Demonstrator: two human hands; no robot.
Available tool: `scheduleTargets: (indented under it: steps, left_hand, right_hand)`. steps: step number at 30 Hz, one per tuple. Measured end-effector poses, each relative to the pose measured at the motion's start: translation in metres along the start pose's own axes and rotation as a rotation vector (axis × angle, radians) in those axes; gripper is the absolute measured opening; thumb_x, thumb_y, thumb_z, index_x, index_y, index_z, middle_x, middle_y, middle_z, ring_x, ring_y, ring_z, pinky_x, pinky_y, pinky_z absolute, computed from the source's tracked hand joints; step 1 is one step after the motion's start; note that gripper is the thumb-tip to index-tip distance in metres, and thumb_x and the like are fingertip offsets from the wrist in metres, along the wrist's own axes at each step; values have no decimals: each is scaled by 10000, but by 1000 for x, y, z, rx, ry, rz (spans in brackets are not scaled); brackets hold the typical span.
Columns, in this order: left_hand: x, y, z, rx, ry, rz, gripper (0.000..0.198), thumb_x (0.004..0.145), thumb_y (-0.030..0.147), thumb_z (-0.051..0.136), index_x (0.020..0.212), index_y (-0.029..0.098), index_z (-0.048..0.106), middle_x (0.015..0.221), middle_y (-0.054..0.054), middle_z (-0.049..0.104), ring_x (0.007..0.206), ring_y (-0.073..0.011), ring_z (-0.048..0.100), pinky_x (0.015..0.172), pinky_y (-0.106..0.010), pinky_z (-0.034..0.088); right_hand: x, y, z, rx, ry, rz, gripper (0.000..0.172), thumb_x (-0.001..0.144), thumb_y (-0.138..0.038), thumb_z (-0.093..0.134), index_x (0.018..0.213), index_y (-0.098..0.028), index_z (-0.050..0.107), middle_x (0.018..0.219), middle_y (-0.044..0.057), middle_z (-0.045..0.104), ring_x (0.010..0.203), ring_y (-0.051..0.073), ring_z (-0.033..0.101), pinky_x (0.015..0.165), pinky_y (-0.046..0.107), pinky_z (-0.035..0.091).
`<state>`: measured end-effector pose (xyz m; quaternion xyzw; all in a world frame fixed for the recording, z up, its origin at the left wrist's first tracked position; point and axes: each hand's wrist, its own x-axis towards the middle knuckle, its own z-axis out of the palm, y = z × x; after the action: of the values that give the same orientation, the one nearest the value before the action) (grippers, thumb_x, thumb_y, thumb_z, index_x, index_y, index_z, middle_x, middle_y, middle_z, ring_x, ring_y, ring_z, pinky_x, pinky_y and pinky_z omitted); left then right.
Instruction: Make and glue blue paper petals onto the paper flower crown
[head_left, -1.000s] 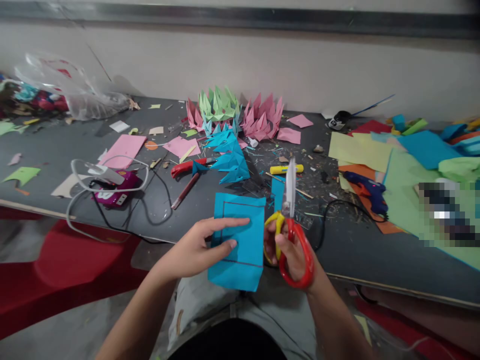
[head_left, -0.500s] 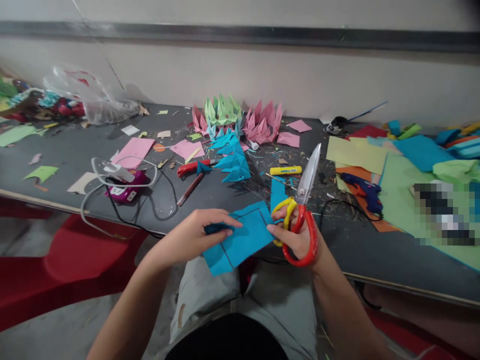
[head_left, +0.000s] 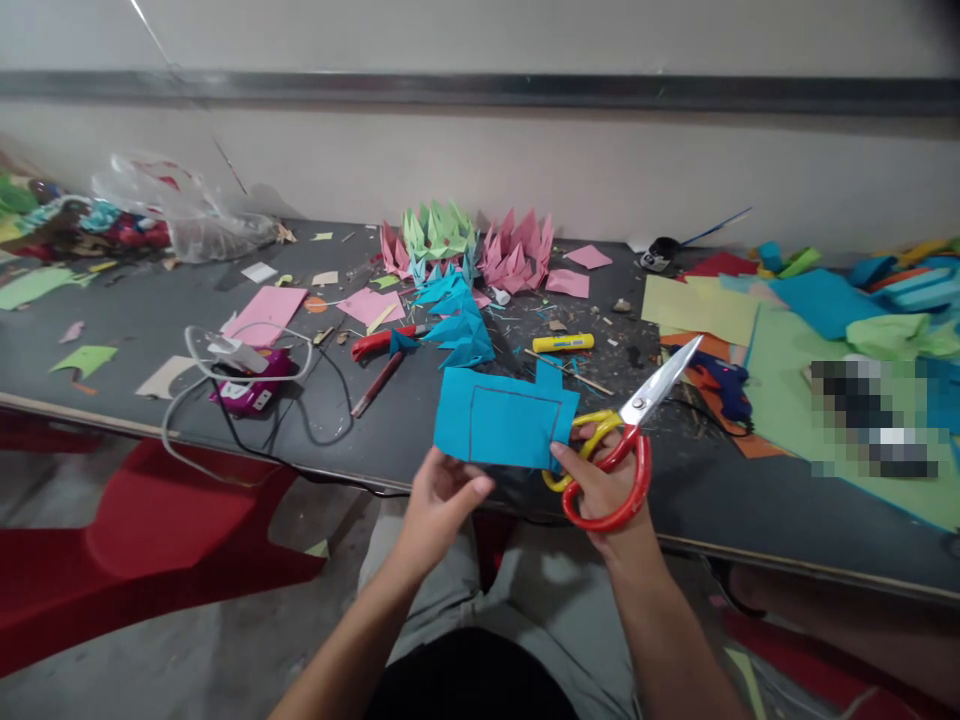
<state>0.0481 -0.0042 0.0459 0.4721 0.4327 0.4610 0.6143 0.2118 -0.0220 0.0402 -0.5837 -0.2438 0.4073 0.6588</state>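
Both lower corners of your blue paper (head_left: 502,425) are pinched over the tabletop (head_left: 712,500) edge, left hand (head_left: 442,495) alone, right hand (head_left: 600,480) also gripping scissors (head_left: 637,410).

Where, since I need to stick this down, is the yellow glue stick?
In the head view the glue stick lies mid-table, right of the blue paper folds, beyond the blue sheet and left of the scissors.
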Motion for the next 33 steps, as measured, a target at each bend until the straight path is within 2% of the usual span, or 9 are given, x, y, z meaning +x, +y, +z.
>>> scheduleTargets:
  steps: [3,7,11,15,18,22,27,30,33]
  left_hand:
    - [-2,1,16,42,-152,-136,386,696,522,616,718,139,566,610,-28,589,530,-124,526,548,-252,445]
    - [4,12,26,154,-109,-117,287,700,446,594,635,181,508,568,5,551,565,-135,518,550,-246,428]
    - [10,19,28,232,-106,-126,266,687,408,571,569,188,477,520,20,509,537,-126,479,538,-245,407]
    - [12,12,30,111,-134,-273,295,703,425,495,547,174,483,500,18,497,469,-108,438,490,-242,370]
    - [13,4,31,44,-172,-302,351,728,449,426,523,171,490,471,14,473,441,-108,424,460,-241,337]
    - [11,4,31,150,-225,-319,388,733,499,466,519,175,476,477,22,447,446,-103,409,471,-243,333]
    - [10,14,29,310,-207,-217,407,754,497,534,512,184,438,478,40,432,455,-88,379,500,-242,348]
    - [12,21,26,328,-118,-146,390,768,484,539,532,185,457,506,27,477,482,-100,428,520,-245,380]
    - [15,28,20,360,-45,-44,355,775,472,547,568,185,515,552,-5,551,519,-123,489,521,-251,407]
  right_hand:
    - [-5,-2,3,-22,-60,-19,365,519,-256,749,738,-205,462,667,-56,544,562,102,539,506,234,449]
    - [-10,-5,4,-13,-93,-71,340,532,-242,738,721,-208,458,665,-56,526,558,100,536,503,233,453]
    - [-11,-4,0,-38,-132,-43,320,599,-251,730,750,-217,450,671,-57,497,568,97,523,518,234,453]
    - [-10,-2,-3,-39,-152,-65,315,639,-259,722,767,-226,436,721,-46,500,649,108,531,589,242,465]
    - [-9,0,-4,-80,-140,-102,313,645,-278,720,779,-227,442,737,-41,508,645,114,531,585,249,463]
    - [-7,1,-7,-155,-110,-143,321,640,-303,730,790,-222,458,763,-25,529,680,131,548,628,273,477]
    - [-12,-4,-8,-87,-174,-17,376,635,-424,725,805,-225,454,718,-30,538,564,116,531,502,250,463]
    - [-22,-8,-11,33,-309,70,423,687,-608,596,811,-224,469,644,-35,507,449,95,455,408,233,405]
    - [-39,-8,-20,46,-465,121,593,624,-752,529,864,-210,532,688,1,526,495,113,471,459,266,430]
